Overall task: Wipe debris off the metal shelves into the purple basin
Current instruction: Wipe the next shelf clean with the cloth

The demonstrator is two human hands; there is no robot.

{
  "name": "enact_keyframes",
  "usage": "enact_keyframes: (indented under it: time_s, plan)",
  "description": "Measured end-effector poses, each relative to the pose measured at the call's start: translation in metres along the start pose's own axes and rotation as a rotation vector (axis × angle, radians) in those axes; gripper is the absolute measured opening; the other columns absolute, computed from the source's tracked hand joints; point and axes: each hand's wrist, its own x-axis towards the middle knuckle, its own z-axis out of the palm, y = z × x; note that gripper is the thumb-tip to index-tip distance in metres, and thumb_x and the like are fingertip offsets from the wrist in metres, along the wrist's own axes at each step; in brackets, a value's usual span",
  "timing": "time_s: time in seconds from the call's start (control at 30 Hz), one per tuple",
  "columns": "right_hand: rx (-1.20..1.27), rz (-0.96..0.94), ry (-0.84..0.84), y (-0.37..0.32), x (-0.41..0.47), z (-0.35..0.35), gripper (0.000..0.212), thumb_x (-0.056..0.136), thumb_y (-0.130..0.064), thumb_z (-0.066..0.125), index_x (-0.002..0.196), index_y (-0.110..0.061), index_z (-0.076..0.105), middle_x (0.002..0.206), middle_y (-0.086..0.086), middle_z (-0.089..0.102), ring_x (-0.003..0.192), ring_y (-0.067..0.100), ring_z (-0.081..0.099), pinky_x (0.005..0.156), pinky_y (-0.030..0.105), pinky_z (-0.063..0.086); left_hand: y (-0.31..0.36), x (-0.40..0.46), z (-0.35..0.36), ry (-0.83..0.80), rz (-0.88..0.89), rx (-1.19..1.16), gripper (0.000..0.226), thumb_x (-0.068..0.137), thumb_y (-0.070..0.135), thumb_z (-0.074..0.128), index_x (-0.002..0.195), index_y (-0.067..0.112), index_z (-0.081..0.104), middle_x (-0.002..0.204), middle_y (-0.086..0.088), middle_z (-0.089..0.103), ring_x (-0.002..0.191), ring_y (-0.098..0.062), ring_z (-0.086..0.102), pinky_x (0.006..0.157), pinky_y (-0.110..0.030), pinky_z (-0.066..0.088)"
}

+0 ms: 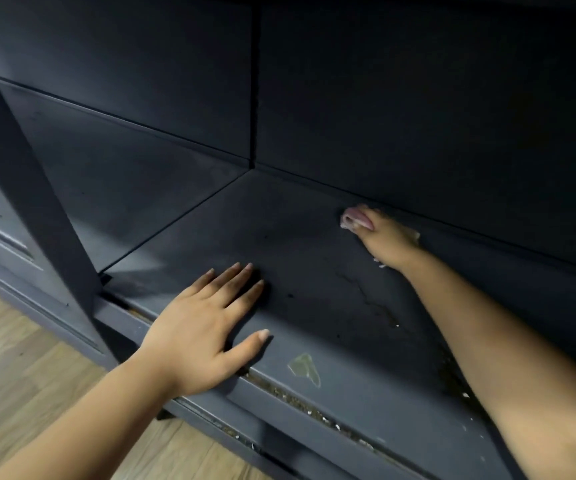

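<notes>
R hand (385, 237) clutches cloth (355, 218) at shelf's (307, 265) 1 o'clock; L hand (207, 327) flat, fingers spread. Best drag twd front edge, firm pressure.

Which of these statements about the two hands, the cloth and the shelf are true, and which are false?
1. The left hand lies flat on the metal shelf, fingers spread. True.
2. The right hand holds a cloth near the back wall. True.
3. The purple basin stands on the shelf between the hands. False: no basin is in view.
4. Debris lies along the front edge of the shelf. True.
5. The left hand holds the cloth. False: it holds nothing.
</notes>
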Motion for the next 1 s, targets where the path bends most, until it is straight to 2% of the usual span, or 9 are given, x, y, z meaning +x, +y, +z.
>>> enact_keyframes:
  time_s: [0.07,0.2,0.37,0.43,0.57,0.7,0.8,0.93,1.0]
  plan:
    - [-0.045,-0.101,-0.064,-0.021,0.002,0.012,0.042,0.101,-0.033,0.036,0.143,-0.028,0.036,0.150,0.000,0.034,0.136,0.022,0.035,0.108,0.034,0.032,-0.001,0.000,0.000,0.002,0.007,0.010,0.074,0.096,0.062,0.018,0.136,0.011,0.053,0.141,-0.013,0.048,0.132,-0.030,0.045,0.108,-0.038,0.021]
    - [-0.001,-0.251,-0.186,-0.049,-0.013,0.028,0.042,0.100,-0.033,0.039,0.142,-0.033,0.037,0.155,-0.008,0.025,0.143,0.014,0.021,0.114,0.031,0.022,-0.001,0.000,0.000,-0.001,0.004,0.010,0.073,0.096,0.062,0.018,0.137,0.012,0.053,0.142,-0.013,0.047,0.132,-0.029,0.044,0.109,-0.037,0.020]
    - [0.077,-0.306,-0.261,-0.060,-0.032,0.028,0.045,0.100,-0.021,0.043,0.145,-0.027,0.035,0.154,-0.007,0.025,0.142,0.013,0.022,0.102,0.014,0.018,0.000,-0.001,-0.001,0.002,-0.002,0.009,0.074,0.096,0.062,0.017,0.137,0.012,0.053,0.142,-0.012,0.048,0.132,-0.029,0.045,0.108,-0.037,0.021]
    - [0.141,-0.261,-0.222,-0.053,-0.030,0.023,0.042,0.101,-0.023,0.042,0.142,-0.027,0.039,0.150,-0.003,0.035,0.137,0.019,0.034,0.102,0.021,0.026,0.000,-0.001,-0.002,0.000,-0.006,0.006,0.074,0.096,0.062,0.017,0.136,0.012,0.054,0.141,-0.012,0.048,0.132,-0.029,0.045,0.108,-0.037,0.021]
    - [-0.056,-0.084,0.019,-0.009,-0.007,0.006,0.039,0.101,-0.030,0.037,0.140,-0.029,0.041,0.143,0.003,0.045,0.127,0.029,0.045,0.103,0.040,0.038,-0.001,-0.001,-0.001,0.008,0.000,0.024,0.072,0.096,0.061,0.019,0.135,0.012,0.055,0.141,-0.012,0.050,0.131,-0.029,0.046,0.112,-0.039,0.024]
    - [-0.024,0.096,0.006,0.015,0.007,-0.008,0.042,0.102,-0.035,0.031,0.143,-0.027,0.036,0.135,0.007,0.051,0.106,0.030,0.058,0.092,0.035,0.045,-0.001,-0.001,0.000,0.011,0.007,0.016,0.071,0.096,0.061,0.021,0.134,0.012,0.056,0.140,-0.012,0.050,0.131,-0.029,0.046,0.108,-0.038,0.023]
    - [0.034,0.073,-0.031,0.001,0.020,-0.003,0.044,0.101,-0.040,0.032,0.145,-0.031,0.032,0.130,0.004,0.053,0.082,0.023,0.061,0.068,0.028,0.050,-0.001,-0.001,0.001,0.013,0.012,0.028,0.071,0.095,0.061,0.020,0.135,0.013,0.055,0.141,-0.012,0.050,0.131,-0.028,0.046,0.108,-0.037,0.022]
    - [0.068,-0.009,-0.077,-0.029,0.043,0.015,0.043,0.102,-0.036,0.033,0.145,-0.029,0.032,0.137,0.001,0.046,0.105,0.025,0.056,0.058,0.021,0.042,-0.003,-0.002,0.003,0.017,0.018,0.012,0.070,0.095,0.060,0.021,0.136,0.014,0.053,0.142,-0.011,0.049,0.133,-0.027,0.044,0.108,-0.037,0.023]
    - [0.056,-0.070,-0.098,-0.045,0.049,0.024,0.041,0.102,-0.035,0.033,0.143,-0.030,0.035,0.137,-0.005,0.043,0.115,0.025,0.052,0.068,0.022,0.045,-0.003,-0.002,0.004,0.017,0.023,0.008,0.070,0.096,0.061,0.021,0.137,0.014,0.052,0.143,-0.010,0.047,0.133,-0.027,0.043,0.108,-0.038,0.023]
